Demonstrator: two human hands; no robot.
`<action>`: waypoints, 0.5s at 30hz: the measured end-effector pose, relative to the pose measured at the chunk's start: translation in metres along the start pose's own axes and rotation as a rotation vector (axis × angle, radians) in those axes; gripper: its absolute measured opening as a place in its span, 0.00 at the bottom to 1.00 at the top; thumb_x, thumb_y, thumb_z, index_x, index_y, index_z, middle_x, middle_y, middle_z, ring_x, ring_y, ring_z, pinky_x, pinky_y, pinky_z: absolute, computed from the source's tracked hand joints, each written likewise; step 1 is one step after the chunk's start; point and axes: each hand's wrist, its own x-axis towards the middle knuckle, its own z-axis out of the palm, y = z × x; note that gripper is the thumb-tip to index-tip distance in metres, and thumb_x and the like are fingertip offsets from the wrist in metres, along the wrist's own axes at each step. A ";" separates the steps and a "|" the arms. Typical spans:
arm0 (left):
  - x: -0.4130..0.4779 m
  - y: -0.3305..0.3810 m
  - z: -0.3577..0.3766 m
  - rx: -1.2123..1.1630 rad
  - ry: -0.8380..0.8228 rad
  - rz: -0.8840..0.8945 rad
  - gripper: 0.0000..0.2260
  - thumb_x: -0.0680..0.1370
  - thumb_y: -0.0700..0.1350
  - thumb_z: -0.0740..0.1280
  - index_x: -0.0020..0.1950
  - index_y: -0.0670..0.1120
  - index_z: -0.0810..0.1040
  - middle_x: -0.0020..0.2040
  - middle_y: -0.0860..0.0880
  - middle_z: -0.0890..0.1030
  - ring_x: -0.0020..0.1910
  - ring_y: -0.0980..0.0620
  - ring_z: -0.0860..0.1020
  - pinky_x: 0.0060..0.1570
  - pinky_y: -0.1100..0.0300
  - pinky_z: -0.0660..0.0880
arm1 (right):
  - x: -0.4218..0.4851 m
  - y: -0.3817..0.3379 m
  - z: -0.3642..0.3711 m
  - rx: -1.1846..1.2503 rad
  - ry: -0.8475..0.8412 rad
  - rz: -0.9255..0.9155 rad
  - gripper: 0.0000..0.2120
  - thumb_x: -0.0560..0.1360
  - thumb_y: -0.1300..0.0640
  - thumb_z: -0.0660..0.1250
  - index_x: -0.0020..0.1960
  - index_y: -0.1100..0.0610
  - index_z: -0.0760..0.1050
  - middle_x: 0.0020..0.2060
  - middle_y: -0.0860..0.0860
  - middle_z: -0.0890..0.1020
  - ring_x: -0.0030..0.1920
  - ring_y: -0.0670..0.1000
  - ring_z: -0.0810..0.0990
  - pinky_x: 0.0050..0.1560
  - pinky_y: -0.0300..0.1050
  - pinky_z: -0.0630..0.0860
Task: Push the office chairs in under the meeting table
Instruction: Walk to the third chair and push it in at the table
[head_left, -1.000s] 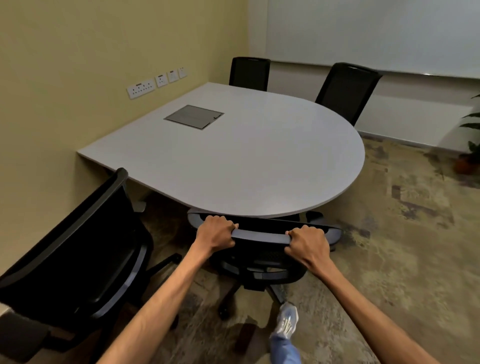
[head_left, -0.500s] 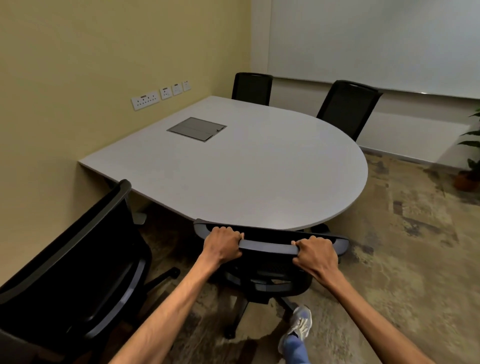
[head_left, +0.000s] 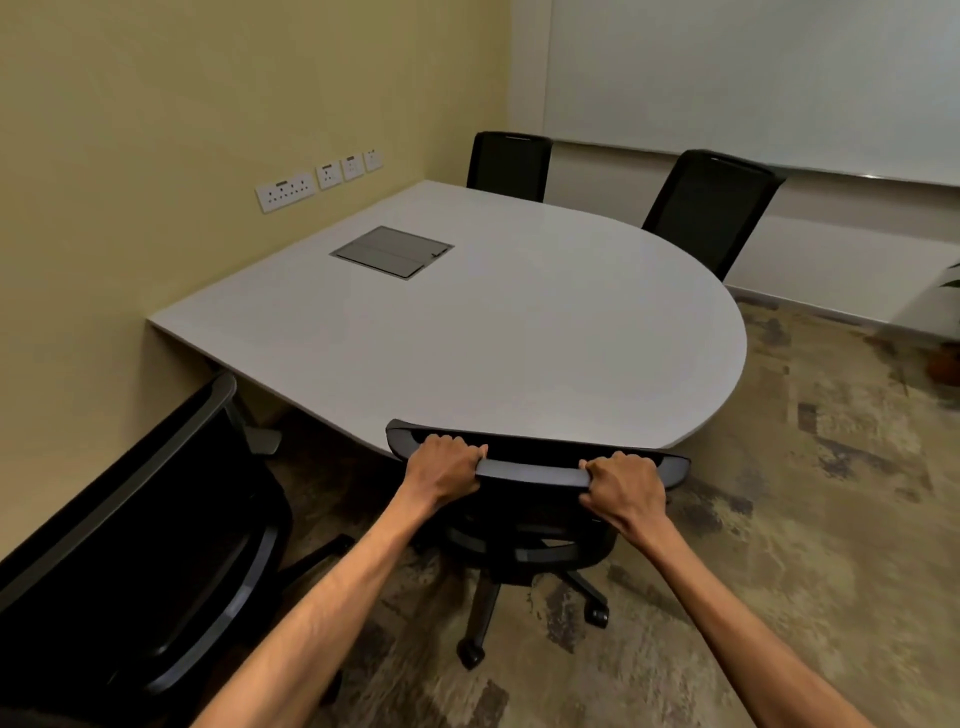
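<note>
Head view of a small meeting room. The meeting table (head_left: 467, 332), pale grey with a straight edge against the yellow wall (head_left: 156, 104) at 9 o'clock and a rounded end toward 3 o'clock, fills the centre; its top is bare except for a flush grey cable hatch (head_left: 392, 252) toward 11 o'clock. A row of wall sockets (head_left: 319, 177) sits above the table's far-left edge, and a whiteboard (head_left: 753, 78) spans the far wall from 12 to 2 o'clock. The floor is mottled beige-and-brown carpet (head_left: 779, 519).

At 6 o'clock the near office chair (head_left: 530, 470) stands with its backrest top touching or just at the table's curved edge, its seat tucked beneath and its castor base visible on the carpet. The left hand (head_left: 441, 470) and right hand (head_left: 623, 488) are each closed around the backrest's top rail, fingers curled over it.

A second chair (head_left: 156, 519) stands at 8 o'clock, clear of the table. Two more chairs, one at 12 o'clock (head_left: 509, 165) and one at 1 o'clock (head_left: 711, 208), stand close against the far edge. A potted plant (head_left: 948, 358) is partly visible at 3 o'clock.
</note>
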 end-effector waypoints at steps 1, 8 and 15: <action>0.005 -0.002 0.000 -0.010 -0.009 -0.010 0.21 0.83 0.51 0.52 0.46 0.45 0.82 0.38 0.45 0.83 0.38 0.43 0.82 0.42 0.51 0.76 | 0.006 0.001 0.002 -0.003 -0.007 -0.005 0.07 0.67 0.52 0.69 0.33 0.53 0.81 0.21 0.51 0.75 0.21 0.54 0.73 0.26 0.39 0.59; 0.032 0.009 0.002 -0.027 -0.004 -0.032 0.20 0.82 0.51 0.54 0.42 0.45 0.81 0.36 0.45 0.83 0.36 0.43 0.81 0.39 0.54 0.72 | 0.035 0.029 0.004 0.034 0.003 -0.002 0.08 0.63 0.55 0.76 0.27 0.54 0.79 0.15 0.50 0.70 0.16 0.53 0.68 0.26 0.35 0.53; 0.026 0.007 0.002 -0.038 -0.054 -0.080 0.18 0.82 0.51 0.56 0.41 0.46 0.81 0.32 0.47 0.81 0.33 0.45 0.80 0.40 0.52 0.77 | 0.031 0.024 0.010 0.037 0.008 -0.034 0.07 0.68 0.52 0.72 0.32 0.53 0.81 0.17 0.48 0.68 0.18 0.49 0.60 0.27 0.35 0.47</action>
